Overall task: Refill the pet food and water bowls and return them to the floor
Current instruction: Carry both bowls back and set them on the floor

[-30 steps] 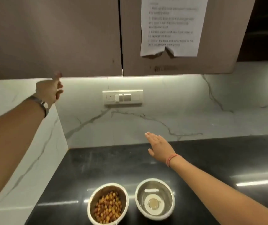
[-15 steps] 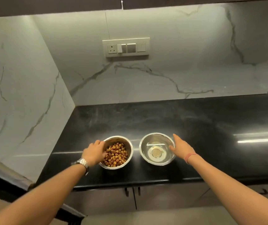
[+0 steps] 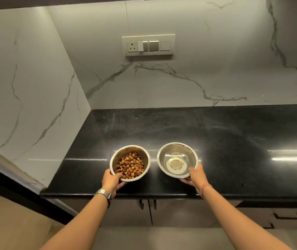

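- Foreground: my two forearms reach forward over the cabinet doors [image 3: 144, 212] below the worktop; a metal watch [image 3: 103, 193] sits on the left wrist and a red thread band [image 3: 205, 186] on the right.
- Left hand [image 3: 112, 181]: clenched on the near rim of the food bowl [image 3: 130, 163], thumb hooked over the lip and fingers curled beneath. Half a second ago it only touched the bowl's left side.
- Right hand [image 3: 196, 175]: grasping the near-right rim of the water bowl [image 3: 177, 160], thumb on the lip. Half a second ago it lay flat and released beside that bowl.
- Task things: both steel bowls stand side by side, apart, near the front edge of the black worktop [image 3: 234, 138]. The food bowl holds brown kibble [image 3: 130, 166]; the water bowl shows a clear pool over its base.
- Reading: both bowls look refilled, so I judge the filling done and the lift toward the floor about to start. The water bowl calls for a level carry, since a tilt would likely spill it.
- Background: a marble-patterned backsplash [image 3: 180, 83] carries a switch and socket plate [image 3: 148, 45].
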